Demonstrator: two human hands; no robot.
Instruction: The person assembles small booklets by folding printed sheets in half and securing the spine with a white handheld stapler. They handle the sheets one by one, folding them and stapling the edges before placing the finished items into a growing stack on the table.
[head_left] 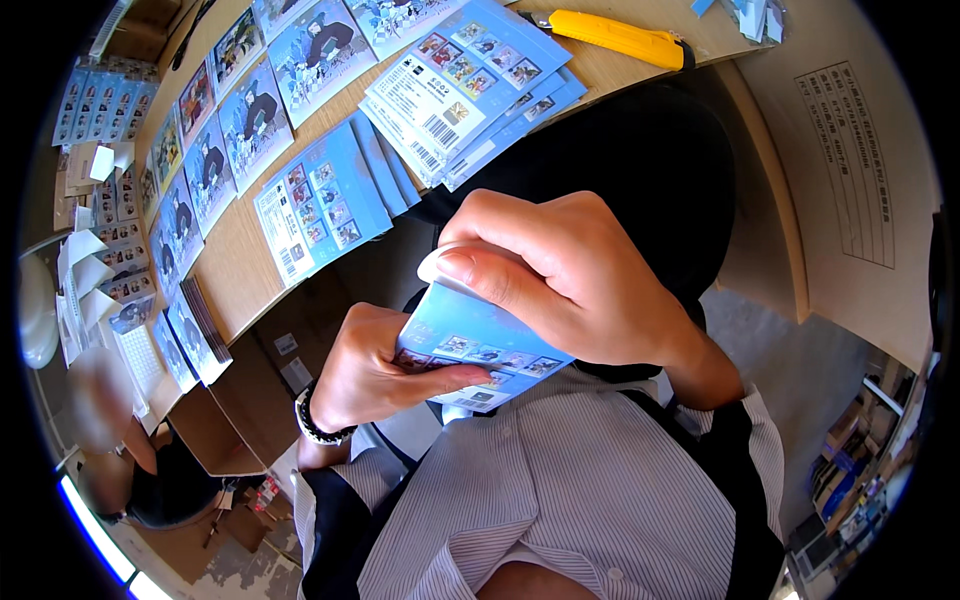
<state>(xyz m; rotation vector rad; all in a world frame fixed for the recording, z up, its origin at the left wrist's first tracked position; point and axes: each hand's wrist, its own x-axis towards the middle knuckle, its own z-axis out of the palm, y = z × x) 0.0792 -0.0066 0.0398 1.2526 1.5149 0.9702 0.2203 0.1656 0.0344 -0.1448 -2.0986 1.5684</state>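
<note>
Blue packet (pixel 470 322) held between both hands before the wearer's striped shirt (pixel 590 490), clear of the desk's (pixel 243 285) curved near edge. Printed face up, small pictures in rows across its lower part; packet tilted.

Left hand (pixel 365 370): pinches the lower left side, thumb flat across the printed face, fingers mostly hidden behind. Dark-and-white bracelet (pixel 325 436) on that wrist.

Right hand (pixel 580 280): closed over the upper end, thumb pressing near a pale edge at the top; other fingers curled, tips out of sight. Cannot tell whether the pale part is a flap.

On the desk: overlapping pile of similar blue packets (pixel 485 75), just beside it a smaller fanned group (pixel 320 205). Illustrated sheets (pixel 253 115) in rows farther left. Yellow cutter (pixel 615 38) near the pile, to its right. Large cardboard box (pixel 850 130) at far right. Another person (pixel 170 475), blurred, at far left.
</note>
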